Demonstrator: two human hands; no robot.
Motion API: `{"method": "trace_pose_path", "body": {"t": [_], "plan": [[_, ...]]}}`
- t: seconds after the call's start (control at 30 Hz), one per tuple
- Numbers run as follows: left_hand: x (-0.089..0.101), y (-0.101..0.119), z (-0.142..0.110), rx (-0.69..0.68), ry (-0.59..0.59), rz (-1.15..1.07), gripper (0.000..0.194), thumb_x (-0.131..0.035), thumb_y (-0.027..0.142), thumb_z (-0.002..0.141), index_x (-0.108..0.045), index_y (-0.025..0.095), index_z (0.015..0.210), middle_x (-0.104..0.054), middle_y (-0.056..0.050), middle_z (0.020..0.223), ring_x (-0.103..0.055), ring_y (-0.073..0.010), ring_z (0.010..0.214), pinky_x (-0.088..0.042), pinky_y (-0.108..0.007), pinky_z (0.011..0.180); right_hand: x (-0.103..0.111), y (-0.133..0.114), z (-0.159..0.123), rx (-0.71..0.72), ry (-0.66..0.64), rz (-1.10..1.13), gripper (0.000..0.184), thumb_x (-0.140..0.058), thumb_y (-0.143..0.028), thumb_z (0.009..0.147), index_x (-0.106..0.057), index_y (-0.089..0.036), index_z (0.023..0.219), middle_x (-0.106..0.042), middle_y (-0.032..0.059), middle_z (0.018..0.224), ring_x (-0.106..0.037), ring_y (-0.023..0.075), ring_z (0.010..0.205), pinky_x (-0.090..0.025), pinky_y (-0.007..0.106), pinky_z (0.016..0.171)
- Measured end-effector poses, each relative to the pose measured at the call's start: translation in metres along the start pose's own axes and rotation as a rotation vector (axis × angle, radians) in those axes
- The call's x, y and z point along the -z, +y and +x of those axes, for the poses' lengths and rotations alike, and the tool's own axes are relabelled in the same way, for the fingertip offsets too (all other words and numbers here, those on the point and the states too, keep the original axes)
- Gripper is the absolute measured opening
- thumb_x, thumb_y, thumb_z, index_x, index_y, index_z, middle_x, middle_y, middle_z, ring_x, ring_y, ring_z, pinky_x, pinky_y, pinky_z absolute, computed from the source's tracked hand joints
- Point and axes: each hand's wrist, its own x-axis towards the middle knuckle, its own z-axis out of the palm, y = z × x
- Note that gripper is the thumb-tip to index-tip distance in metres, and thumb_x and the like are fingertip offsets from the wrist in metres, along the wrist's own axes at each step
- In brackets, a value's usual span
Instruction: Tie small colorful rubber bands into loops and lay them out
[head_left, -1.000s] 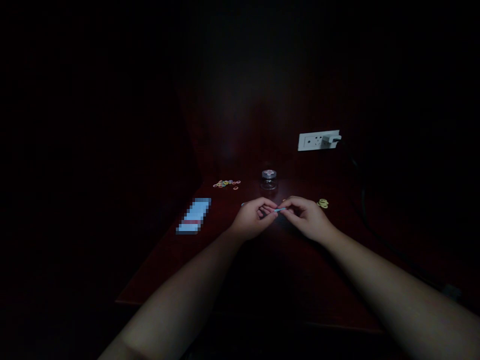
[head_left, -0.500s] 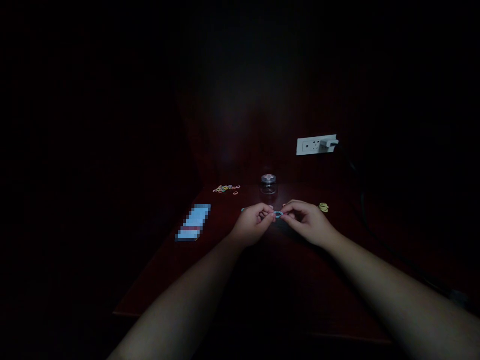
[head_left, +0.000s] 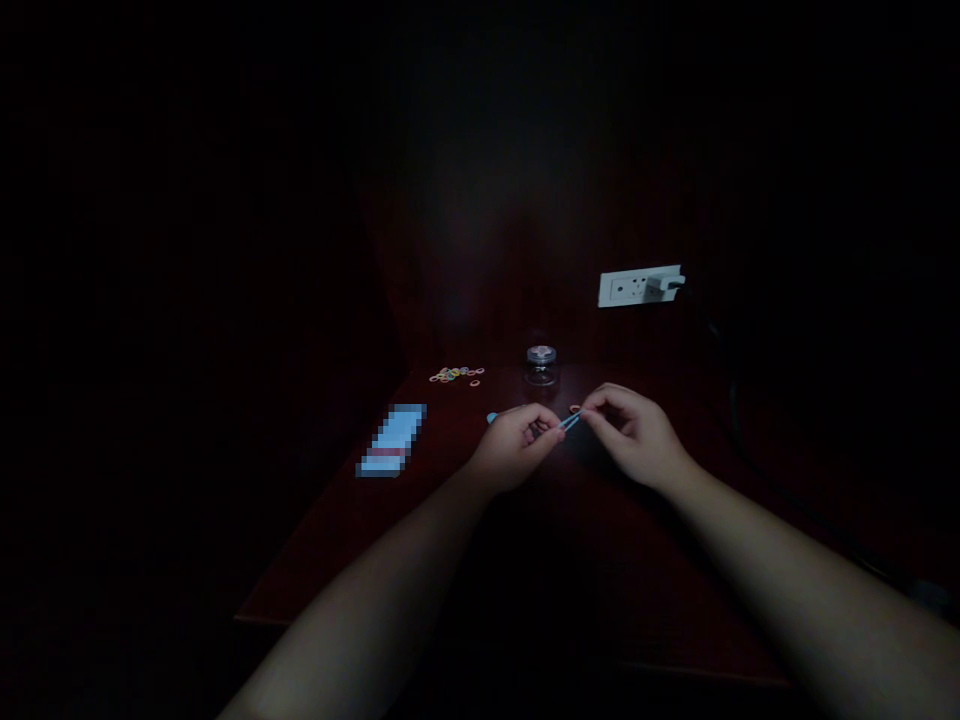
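my left hand (head_left: 515, 445) and right hand (head_left: 637, 435), each grip pinching one end of a light-blue elastic band (head_left: 570, 422), stretched between them over the tabletop (head_left: 442, 440), lidded jar (head_left: 541, 368) at far centre

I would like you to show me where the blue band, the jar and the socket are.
Blue band (head_left: 570, 421): head view, on its upper stretched strand.
Jar (head_left: 541, 374): head view, on its clear body.
Socket (head_left: 630, 287): head view, on its white plate.
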Motion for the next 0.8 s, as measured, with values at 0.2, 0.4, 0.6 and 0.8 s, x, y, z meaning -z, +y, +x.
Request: {"method": "trace_pose_path", "body": {"t": [0.2, 0.4, 0.6, 0.8], "plan": [[-0.001, -0.002, 0.001, -0.011, 0.055, 0.019, 0.018, -0.055, 0.030, 0.084, -0.062, 0.014, 0.084, -0.061, -0.002, 0.078, -0.050, -0.0099, 0.066, -0.039, -0.019, 0.059, -0.011, -0.004, -0.003, -0.010, -0.163, 0.084, 0.012, -0.057, -0.029, 0.085, -0.059, -0.019, 0.079, -0.059, 0.0029, 0.073, -0.055, 0.0170, 0.070, -0.044, 0.028, 0.062], [-0.003, -0.002, 0.001, -0.002, 0.040, -0.009, 0.018, -0.055, 0.031, 0.084, -0.062, 0.014, 0.083, -0.062, -0.002, 0.076, -0.049, -0.0094, 0.064, -0.038, -0.020, 0.058, -0.007, 0.002, 0.001, -0.117, -0.009, 0.095, 0.014, -0.055, -0.030, 0.085, -0.056, -0.018, 0.077, -0.058, 0.0031, 0.072, -0.053, 0.0154, 0.064, -0.041, 0.026, 0.053], [-0.002, -0.002, 0.002, 0.020, 0.104, -0.016, 0.018, -0.056, 0.031, 0.083, -0.061, 0.014, 0.083, -0.062, -0.002, 0.075, -0.051, -0.0094, 0.063, -0.039, -0.020, 0.057, -0.015, -0.004, -0.003, -0.100, -0.122, 0.097, 0.013, -0.053, -0.028, 0.085, -0.056, -0.019, 0.077, -0.054, 0.0010, 0.066, -0.050, 0.0139, 0.059, -0.038, 0.025, 0.051], [-0.001, -0.006, 0.003, 0.016, 0.165, -0.015, 0.020, -0.056, 0.033, 0.083, -0.062, 0.014, 0.087, -0.064, -0.002, 0.077, -0.054, -0.0097, 0.065, -0.041, -0.020, 0.058, -0.018, -0.007, -0.005, -0.062, -0.131, 0.117, 0.012, -0.053, -0.027, 0.085, -0.056, -0.019, 0.077, -0.055, 0.0011, 0.067, -0.049, 0.0136, 0.060, -0.040, 0.025, 0.054]]}}
